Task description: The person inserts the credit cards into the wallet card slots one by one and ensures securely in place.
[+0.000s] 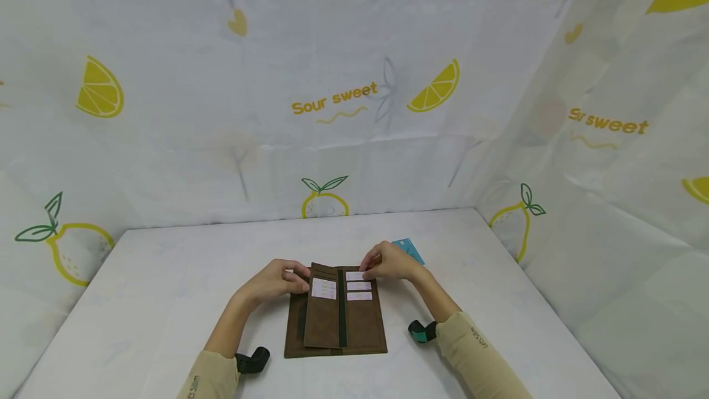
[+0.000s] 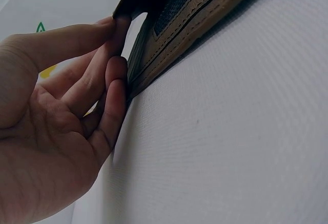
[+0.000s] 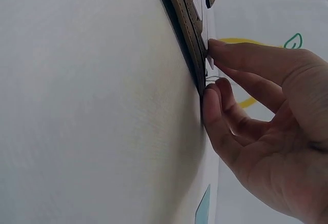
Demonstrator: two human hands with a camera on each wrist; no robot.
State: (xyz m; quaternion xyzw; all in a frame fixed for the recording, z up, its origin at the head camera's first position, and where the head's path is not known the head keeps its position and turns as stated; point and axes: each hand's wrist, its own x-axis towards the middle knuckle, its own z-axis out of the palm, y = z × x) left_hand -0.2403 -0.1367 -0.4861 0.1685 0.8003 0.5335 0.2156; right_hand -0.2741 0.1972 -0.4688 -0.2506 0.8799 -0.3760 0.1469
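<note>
A brown wallet [image 1: 362, 331] lies spread on the white table, its inner flap [image 1: 321, 325] raised at the left. Between thumb and fingers, my left hand [image 1: 274, 279] pinches that flap's outer edge; in the left wrist view its lower fingers touch the wallet's side [image 2: 192, 39]. White cards [image 1: 359, 286] sit in stacked slots on the right half, and more white cards [image 1: 324, 288] show on the flap. My right hand [image 1: 388, 261] is at the top right corner, thumb and fingers pinching a white card [image 3: 210, 63] at the top slot.
A blue card [image 1: 411, 252] lies on the table behind the right hand. Black devices [image 1: 253, 360] are strapped at both wrists. White cloth with lemon prints [image 1: 266, 171] hangs behind the table [image 1: 166, 282] and along its right side.
</note>
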